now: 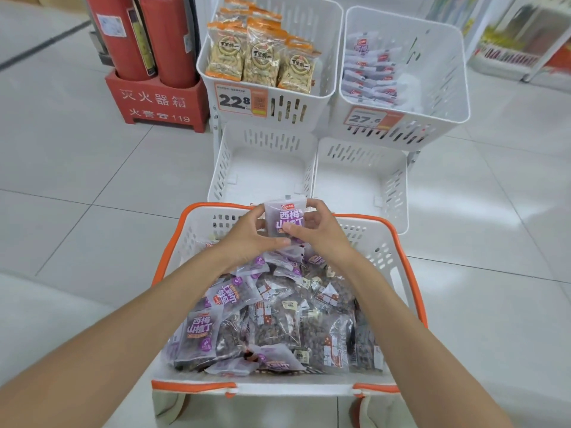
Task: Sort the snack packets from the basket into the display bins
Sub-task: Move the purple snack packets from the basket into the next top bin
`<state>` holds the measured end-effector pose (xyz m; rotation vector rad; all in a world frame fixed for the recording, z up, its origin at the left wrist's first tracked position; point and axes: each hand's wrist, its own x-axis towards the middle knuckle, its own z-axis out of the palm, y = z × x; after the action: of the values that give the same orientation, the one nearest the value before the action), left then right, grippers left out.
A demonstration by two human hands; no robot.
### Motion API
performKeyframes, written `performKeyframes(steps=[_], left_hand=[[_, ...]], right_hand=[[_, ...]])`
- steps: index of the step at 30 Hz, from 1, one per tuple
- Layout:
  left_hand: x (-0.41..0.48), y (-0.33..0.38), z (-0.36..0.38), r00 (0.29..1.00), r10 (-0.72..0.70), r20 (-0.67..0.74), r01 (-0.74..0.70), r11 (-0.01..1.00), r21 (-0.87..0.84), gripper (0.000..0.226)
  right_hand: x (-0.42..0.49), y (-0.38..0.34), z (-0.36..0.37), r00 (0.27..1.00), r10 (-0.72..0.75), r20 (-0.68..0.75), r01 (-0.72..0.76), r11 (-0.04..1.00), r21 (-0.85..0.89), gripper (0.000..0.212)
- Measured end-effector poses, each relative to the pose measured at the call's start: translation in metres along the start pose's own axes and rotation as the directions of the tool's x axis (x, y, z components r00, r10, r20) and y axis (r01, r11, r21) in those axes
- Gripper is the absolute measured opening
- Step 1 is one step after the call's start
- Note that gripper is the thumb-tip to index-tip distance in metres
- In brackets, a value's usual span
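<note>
1. Two hands are closed on one purple packet [284,216]. Its left edge is pinched by the left hand [247,239] and its right edge by the right hand [319,231], with the thumbs laid across the lower front. The packet is held upright, label toward the camera, and its upper half stands clear above the fingertips.
2. More purple packets appear to be bunched beneath it between the palms; how many cannot be told. If these are only loosely caught, some could be shed when the hands are carried forward.
3. The film looks slick, so an edge pinch could be lost if one hand is released early.
4. The packet is held over the far end of the basket [411,273], just short of its far rim. A slip here would likely be caught by the pile [278,319], where purple packets are mixed with clear packs of dark contents.
5. Just beyond the rim lie the lower left bin [225,168] and the lower right bin [398,180]. Nothing is seen in either and no price tag is visible on them, so the wrong bin could be chosen.
6. The upper bins [401,131] overhang the lower ones and hold other kinds of stock. Their undersides could be struck by a high reach.
</note>
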<state>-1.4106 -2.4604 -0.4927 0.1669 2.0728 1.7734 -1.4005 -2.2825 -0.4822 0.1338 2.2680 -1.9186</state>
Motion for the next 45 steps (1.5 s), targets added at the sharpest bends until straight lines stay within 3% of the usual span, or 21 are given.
performKeyframes(steps=[4, 5, 9, 14, 16, 18, 20, 23, 25, 28, 31, 33, 36, 41, 45], left_hand=[[0.021, 0.013, 0.006, 0.999, 0.041, 0.018, -0.044, 0.978, 0.206, 0.055], [0.028, 0.019, 0.008, 0.998, 0.055, 0.032, -0.061, 0.965, 0.256, 0.054], [0.058, 0.054, 0.023, 0.987, 0.142, 0.072, -0.159, 0.889, 0.430, 0.059], [0.107, 0.120, 0.041, 0.954, 0.262, 0.146, -0.300, 0.854, 0.426, 0.083], [0.129, 0.148, 0.051, 0.939, 0.304, 0.161, -0.343, 0.874, 0.345, 0.102], [0.149, 0.174, 0.061, 0.910, 0.381, 0.162, -0.414, 0.827, 0.380, 0.113], [0.171, 0.197, 0.066, 0.884, 0.429, 0.186, -0.457, 0.711, 0.534, 0.111], [0.208, 0.211, 0.066, 0.868, 0.401, 0.295, -0.447, 0.368, 0.816, 0.098], [0.231, 0.209, 0.066, 0.872, 0.342, 0.350, -0.423, 0.171, 0.890, 0.090], [0.247, 0.200, 0.065, 0.873, 0.317, 0.371, -0.394, 0.009, 0.919, 0.093], [0.249, 0.193, 0.064, 0.866, 0.306, 0.395, -0.384, -0.099, 0.918, 0.107], [0.250, 0.192, 0.064, 0.862, 0.319, 0.394, -0.381, -0.103, 0.919, 0.102], [0.249, 0.191, 0.064, 0.852, 0.342, 0.398, -0.383, -0.113, 0.917, 0.100], [0.248, 0.189, 0.064, 0.839, 0.375, 0.394, -0.386, -0.099, 0.917, 0.098], [0.249, 0.188, 0.064, 0.835, 0.387, 0.391, -0.385, -0.095, 0.918, 0.098]], right_hand=[[0.008, -0.030, -0.032, 0.995, -0.052, 0.082, 0.070, 0.970, -0.234, 0.082], [0.011, -0.036, -0.040, 0.990, -0.064, 0.125, 0.101, 0.942, -0.321, 0.081], [0.024, -0.065, -0.069, 0.982, -0.090, 0.163, 0.172, 0.775, -0.609, 0.047], [0.041, -0.118, -0.126, 0.988, -0.050, 0.149, 0.133, 0.775, -0.618, 0.044], [0.051, -0.144, -0.158, 0.987, -0.093, 0.130, 0.156, 0.742, -0.653, 0.029], [0.060, -0.170, -0.196, 0.985, -0.159, 0.062, 0.160, 0.737, -0.657, 0.014], [0.068, -0.193, -0.233, 0.968, -0.248, -0.038, 0.158, 0.722, -0.674, 0.013], [0.091, -0.206, -0.275, 0.932, -0.320, -0.169, 0.107, 0.689, -0.717, 0.017], [0.114, -0.199, -0.290, 0.921, -0.318, -0.226, 0.039, 0.652, -0.757, 0.025], [0.146, -0.176, -0.295, 0.943, -0.247, -0.222, -0.029, 0.603, -0.797, 0.035], [0.171, -0.152, -0.297, 0.976, -0.132, -0.172, -0.095, 0.453, -0.886, 0.037], [0.180, -0.150, -0.302, 0.988, -0.004, -0.152, -0.130, 0.491, -0.861, 0.044], [0.185, -0.153, -0.310, 0.991, 0.096, -0.088, -0.129, 0.646, -0.752, 0.056], [0.202, -0.137, -0.306, 0.988, 0.129, -0.090, -0.153, 0.652, -0.743, 0.058], [0.206, -0.132, -0.308, 0.966, 0.253, -0.052, -0.252, 0.880, -0.403, 0.069]])
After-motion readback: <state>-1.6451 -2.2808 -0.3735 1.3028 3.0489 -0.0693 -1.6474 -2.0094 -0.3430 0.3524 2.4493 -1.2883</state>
